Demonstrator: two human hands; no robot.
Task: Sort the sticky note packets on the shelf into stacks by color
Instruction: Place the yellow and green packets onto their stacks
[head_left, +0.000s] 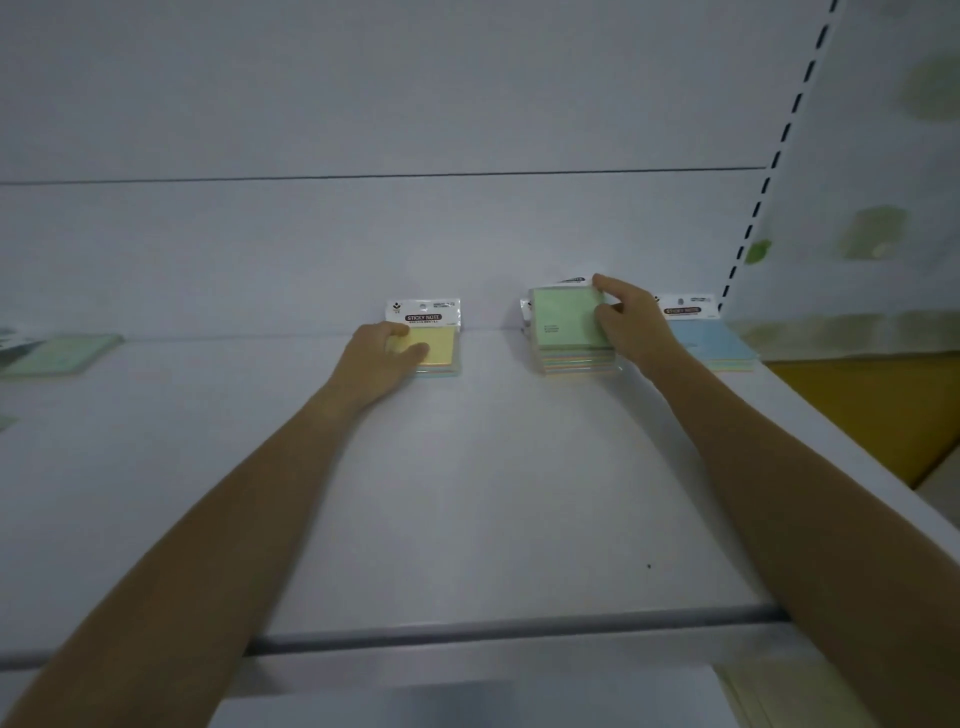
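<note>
Reaching in from the bottom edge, my two bare arms cross the grey front rail (519, 631) and run over the white shelf (467, 493) toward the back. Left hand (382, 358) sits on the yellow packet (434, 345), fingers curled over its left edge and thumb at the near side, gripping it; that packet lies flat near the back, header card reading STICKY NOTE pointing away, with a pale blue-green layer showing under it. Right hand (631, 325) is just right of centre, fingers bent round the right edge of the green top packet (569, 322), index tip at its far corner, pinching it. That packet rests on the mixed stack (579, 364), whose side shows several colours. Just beyond the right hand a blue packet (714, 340) lies flat on the shelf, on top of more layers. Far left, well apart, a blurred green packet (57, 353) lies flat. Behind everything is the white back panel (415, 234), with a slotted upright (769, 176) at its right edge.
</note>
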